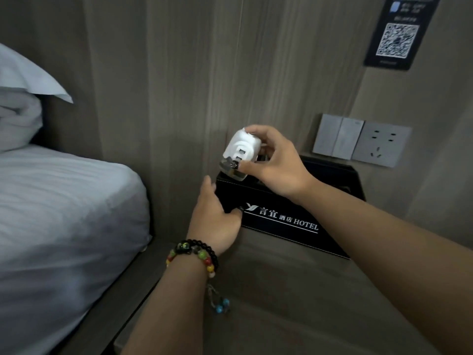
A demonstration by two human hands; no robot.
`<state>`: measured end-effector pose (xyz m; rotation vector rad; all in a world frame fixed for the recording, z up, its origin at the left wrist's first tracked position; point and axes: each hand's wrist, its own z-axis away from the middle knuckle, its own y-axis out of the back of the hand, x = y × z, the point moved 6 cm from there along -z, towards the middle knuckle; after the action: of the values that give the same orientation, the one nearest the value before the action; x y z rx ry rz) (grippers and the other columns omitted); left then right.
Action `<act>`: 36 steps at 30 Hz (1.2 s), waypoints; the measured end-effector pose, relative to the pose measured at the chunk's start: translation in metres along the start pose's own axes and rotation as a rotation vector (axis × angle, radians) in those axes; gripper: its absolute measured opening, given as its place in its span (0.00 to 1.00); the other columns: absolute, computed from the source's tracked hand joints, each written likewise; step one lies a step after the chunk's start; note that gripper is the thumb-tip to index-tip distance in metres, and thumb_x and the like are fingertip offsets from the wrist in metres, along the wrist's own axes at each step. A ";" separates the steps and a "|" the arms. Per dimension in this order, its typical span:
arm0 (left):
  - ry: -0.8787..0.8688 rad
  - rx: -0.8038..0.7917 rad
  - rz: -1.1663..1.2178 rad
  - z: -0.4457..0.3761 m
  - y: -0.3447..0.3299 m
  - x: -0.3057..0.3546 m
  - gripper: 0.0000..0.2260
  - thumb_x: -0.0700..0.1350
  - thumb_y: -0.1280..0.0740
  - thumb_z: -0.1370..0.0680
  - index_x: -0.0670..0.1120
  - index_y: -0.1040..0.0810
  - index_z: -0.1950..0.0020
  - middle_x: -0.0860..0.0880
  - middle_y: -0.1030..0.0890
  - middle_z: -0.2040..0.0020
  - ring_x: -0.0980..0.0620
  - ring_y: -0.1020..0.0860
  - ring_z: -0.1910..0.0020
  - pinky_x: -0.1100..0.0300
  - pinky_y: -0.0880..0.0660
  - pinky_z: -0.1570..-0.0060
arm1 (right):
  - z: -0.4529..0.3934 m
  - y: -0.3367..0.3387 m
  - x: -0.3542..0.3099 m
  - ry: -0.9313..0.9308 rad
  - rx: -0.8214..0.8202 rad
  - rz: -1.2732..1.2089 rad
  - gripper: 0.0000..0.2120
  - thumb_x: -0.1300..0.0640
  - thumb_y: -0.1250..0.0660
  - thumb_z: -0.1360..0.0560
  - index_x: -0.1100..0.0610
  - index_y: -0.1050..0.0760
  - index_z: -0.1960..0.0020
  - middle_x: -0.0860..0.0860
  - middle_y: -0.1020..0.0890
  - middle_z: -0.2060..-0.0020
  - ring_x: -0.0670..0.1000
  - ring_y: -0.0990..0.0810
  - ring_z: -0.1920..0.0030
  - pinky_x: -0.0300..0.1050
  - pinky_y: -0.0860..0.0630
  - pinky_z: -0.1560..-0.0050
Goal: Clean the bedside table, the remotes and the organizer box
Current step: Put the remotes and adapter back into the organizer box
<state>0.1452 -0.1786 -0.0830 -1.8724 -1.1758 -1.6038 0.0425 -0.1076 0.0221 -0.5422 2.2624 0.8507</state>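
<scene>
Across the left of the frame lies one bed (58,226), its white sheet softly creased, with two pillows (23,98) stacked at upper left. Lower centre, the wood-grain bedside table (294,290) carries one glossy black rectangular organizer box (286,224) printed with hotel lettering. Against its left end, the left hand (217,221) grips the corner, beaded bracelets (194,254) on the wrist. Just above the box, the right hand (273,162) pinches one rounded white plastic adapter (240,152).

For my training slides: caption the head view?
Right hand holds a white adapter above the black organizer box; left hand grips the box's corner.
</scene>
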 end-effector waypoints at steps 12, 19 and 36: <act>-0.040 0.164 0.045 -0.001 0.006 0.018 0.34 0.39 0.32 0.25 0.50 0.43 0.23 0.51 0.33 0.27 0.53 0.34 0.29 0.56 0.36 0.29 | -0.001 -0.007 0.017 0.116 -0.013 0.121 0.32 0.60 0.23 0.35 0.49 0.27 0.33 0.45 0.27 0.43 0.47 0.23 0.42 0.51 0.23 0.41; -0.172 0.281 0.071 -0.004 0.019 0.039 0.28 0.38 0.29 0.28 0.54 0.31 0.30 0.55 0.26 0.34 0.59 0.29 0.34 0.57 0.32 0.32 | -0.003 -0.005 0.018 -0.010 -0.116 -0.022 0.30 0.66 0.27 0.31 0.47 0.28 0.33 0.53 0.30 0.39 0.51 0.23 0.43 0.43 0.24 0.40; -0.283 0.476 -0.090 0.004 0.021 0.057 0.19 0.47 0.28 0.26 0.51 0.22 0.36 0.49 0.15 0.49 0.55 0.18 0.51 0.62 0.23 0.46 | -0.039 0.029 0.049 -0.112 0.411 -0.094 0.04 0.55 0.30 0.29 0.50 0.19 0.61 0.46 0.18 0.67 0.46 0.19 0.63 0.52 0.19 0.51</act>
<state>0.1635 -0.1684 -0.0259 -1.7759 -1.6126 -0.9942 -0.0252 -0.1216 0.0233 -0.3947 2.2052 0.3438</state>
